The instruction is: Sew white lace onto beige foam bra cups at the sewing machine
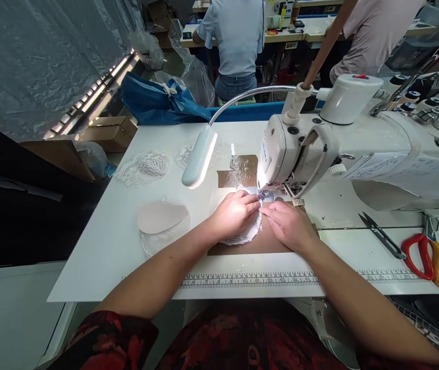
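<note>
Hands touch rounded, textured white lace

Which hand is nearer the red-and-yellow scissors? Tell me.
Right. The right hand is left of the scissors, by the lace; the left hand is farther left, on the lace.

I record the lace piece I am handling as white with an openwork pattern; the sheet beneath it is plain brown. My tabletop is white, its ruler strip graduated in black. The sewing machine is white, with a red spot on top. An oval pad shows plain beige. Scissors have one red handle and one yellow-orange. My sleeve is black, patterned in red florals. Behind, I note a blue bag and a co-worker's pale blue shirt.
</note>
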Tool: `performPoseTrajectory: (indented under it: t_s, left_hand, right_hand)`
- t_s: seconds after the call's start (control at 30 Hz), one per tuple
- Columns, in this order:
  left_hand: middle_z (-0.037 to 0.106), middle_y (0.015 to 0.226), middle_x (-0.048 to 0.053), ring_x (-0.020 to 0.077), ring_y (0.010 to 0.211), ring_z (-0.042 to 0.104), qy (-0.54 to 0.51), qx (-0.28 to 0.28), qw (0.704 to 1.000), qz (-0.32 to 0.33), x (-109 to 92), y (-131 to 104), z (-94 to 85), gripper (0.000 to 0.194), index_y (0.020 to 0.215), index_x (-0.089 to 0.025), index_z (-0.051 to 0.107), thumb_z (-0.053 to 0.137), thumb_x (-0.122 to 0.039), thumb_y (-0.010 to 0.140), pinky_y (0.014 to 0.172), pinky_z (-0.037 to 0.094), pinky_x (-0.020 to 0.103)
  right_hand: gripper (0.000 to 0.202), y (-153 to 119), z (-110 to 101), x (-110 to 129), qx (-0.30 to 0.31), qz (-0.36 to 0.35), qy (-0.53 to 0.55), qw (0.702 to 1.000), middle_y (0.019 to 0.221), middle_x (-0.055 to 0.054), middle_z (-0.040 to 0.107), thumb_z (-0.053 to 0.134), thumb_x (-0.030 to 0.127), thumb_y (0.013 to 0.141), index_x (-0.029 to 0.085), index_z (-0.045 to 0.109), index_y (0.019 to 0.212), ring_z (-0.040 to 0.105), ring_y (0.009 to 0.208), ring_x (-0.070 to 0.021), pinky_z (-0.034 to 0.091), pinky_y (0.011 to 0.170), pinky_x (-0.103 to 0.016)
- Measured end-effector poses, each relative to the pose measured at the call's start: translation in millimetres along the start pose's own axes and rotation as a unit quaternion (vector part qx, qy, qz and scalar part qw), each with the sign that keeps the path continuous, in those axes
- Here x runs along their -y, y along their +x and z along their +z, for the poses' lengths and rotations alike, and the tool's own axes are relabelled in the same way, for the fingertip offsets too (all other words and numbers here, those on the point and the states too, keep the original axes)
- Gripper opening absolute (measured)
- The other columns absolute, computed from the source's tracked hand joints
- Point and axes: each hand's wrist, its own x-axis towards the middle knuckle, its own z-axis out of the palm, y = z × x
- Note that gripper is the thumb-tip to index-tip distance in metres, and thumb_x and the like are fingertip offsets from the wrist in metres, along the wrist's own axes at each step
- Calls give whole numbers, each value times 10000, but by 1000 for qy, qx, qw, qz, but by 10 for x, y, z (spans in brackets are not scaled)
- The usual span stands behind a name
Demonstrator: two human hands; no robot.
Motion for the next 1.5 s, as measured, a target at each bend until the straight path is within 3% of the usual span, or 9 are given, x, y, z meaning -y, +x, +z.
performPoseTrajectory:
  t_s: [0.3,0.5,0.77,1.0,1.1,1.3,1.4,1.5]
  left_hand:
    - [649,1203,157,250,945,578,28,12,999,-23,-108,40,-22,347,1125,-109,680,403,-258,979,829,497,412]
    - [633,1226,125,269,1073,567,4,31,1000,6,-25,-58,-155,343,1152,-132,658,440,-329,975,899,477,406]
    - [640,878,80,190,781,579,12,74,997,-8,-60,-114,-238,366,836,-143,665,439,-397,974,668,456,302]
    - [640,925,91,217,820,577,9,105,994,12,-127,-82,-238,346,848,-140,649,487,-430,944,699,443,337]
    - [634,883,79,209,790,564,27,122,992,9,-127,-85,-253,296,798,-148,637,496,-367,939,679,424,339]
    - [644,922,86,198,793,566,31,117,993,14,-100,-88,-243,236,839,-143,631,462,-269,946,709,427,337]
    - [650,1124,111,228,917,591,28,113,993,16,-94,-85,-218,226,1040,-135,635,464,-239,937,777,448,360]
    - [588,1325,132,258,1019,585,32,110,993,20,-91,-84,-200,341,1229,-126,588,463,-239,933,824,454,390]
  right_hand:
    - [383,1,-5,10,10,5,-7,1000,937,-70,690,457,92,855,193,731,1103,601,797,-176,412,649,-273]
    - [400,-20,-18,3,2,-5,5,1000,889,-69,682,433,66,838,173,735,1077,594,780,-175,408,638,-269]
    - [366,-41,-31,8,-3,4,19,1000,882,-63,668,435,103,871,212,740,1041,566,775,-174,402,655,-265]
    - [391,-48,-38,8,7,-1,15,1000,868,-58,661,442,93,865,227,735,1085,560,762,-172,400,652,-270]
    - [390,-52,-37,4,9,5,14,1000,873,-61,665,441,99,870,226,734,1093,566,777,-175,406,660,-272]
    - [372,-46,-31,12,3,20,11,1000,924,-75,682,427,111,887,186,731,1086,577,788,-178,397,634,-276]
    - [382,-34,-36,22,12,32,7,999,940,-69,679,425,103,883,196,721,1106,568,779,-176,386,632,-278]
    - [399,-27,-35,24,27,32,-3,999,942,-65,669,421,94,875,207,714,1120,560,780,-178,375,634,-280]
